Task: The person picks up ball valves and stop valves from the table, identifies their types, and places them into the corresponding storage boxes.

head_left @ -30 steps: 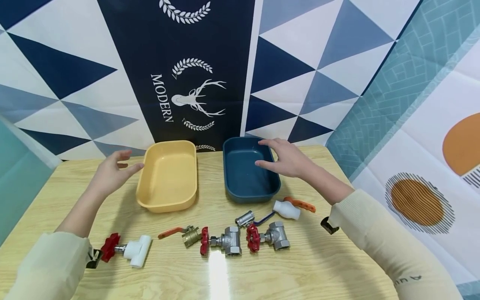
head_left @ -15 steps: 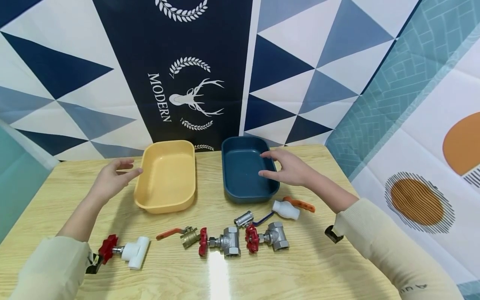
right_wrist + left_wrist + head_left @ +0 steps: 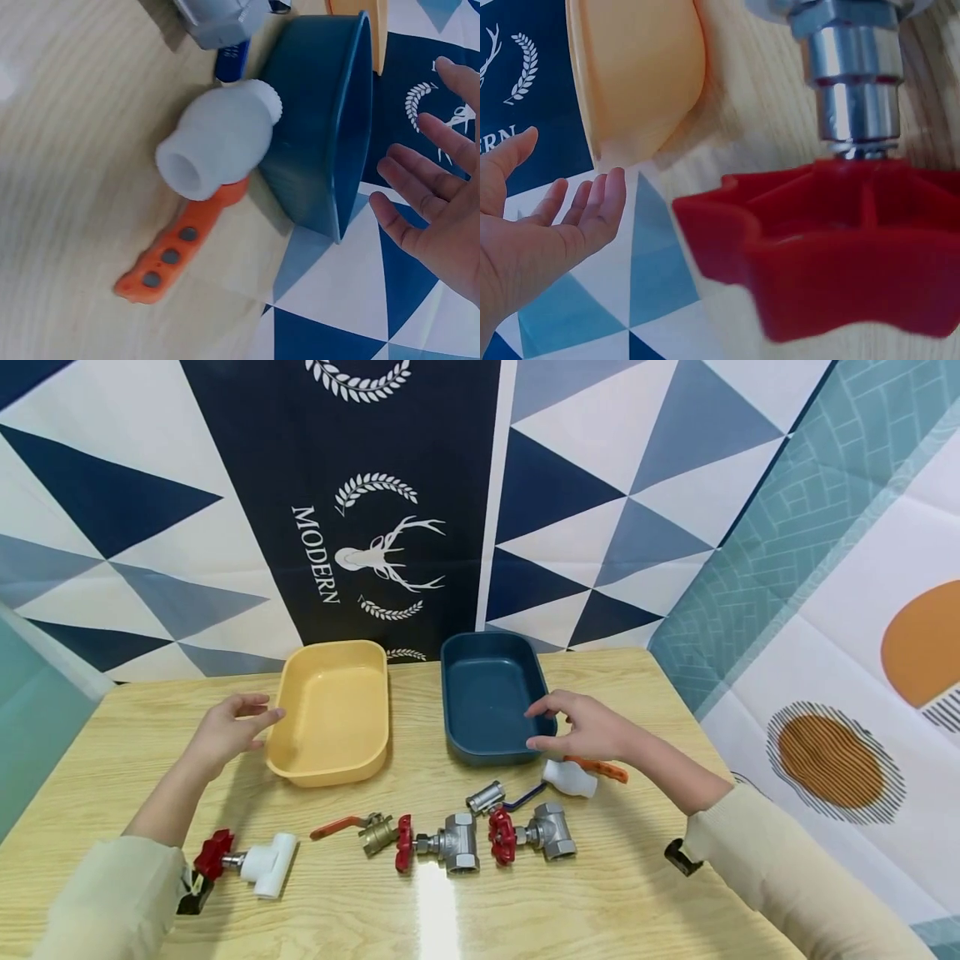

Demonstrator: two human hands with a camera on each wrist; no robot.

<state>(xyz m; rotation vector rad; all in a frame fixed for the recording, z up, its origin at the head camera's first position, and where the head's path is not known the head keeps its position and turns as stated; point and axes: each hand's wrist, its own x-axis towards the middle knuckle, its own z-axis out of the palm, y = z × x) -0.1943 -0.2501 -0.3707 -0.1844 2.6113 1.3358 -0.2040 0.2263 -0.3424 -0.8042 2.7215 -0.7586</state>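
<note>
My left hand [image 3: 228,727] hovers open just left of the yellow tray [image 3: 330,714], fingers relaxed and holding nothing; the left wrist view shows that hand [image 3: 547,225] near the tray [image 3: 641,75]. My right hand [image 3: 581,727] hangs open over the near right corner of the dark blue tray [image 3: 487,697], just above a white plastic ball valve with an orange handle [image 3: 573,777]. In the right wrist view the same valve [image 3: 214,142] lies against the blue tray [image 3: 330,127], my right hand [image 3: 431,202] empty beside it.
Along the wooden table [image 3: 600,893] lie a white valve with a red handwheel [image 3: 251,862], a brass valve with an orange lever [image 3: 360,829], two steel valves with red handwheels [image 3: 442,843] [image 3: 536,837] and a small steel fitting [image 3: 486,796]. A patterned backdrop stands behind.
My right hand has drawn back from over the blue tray toward its near right corner and lowered above the white valve. My left hand has sunk slightly beside the yellow tray.
</note>
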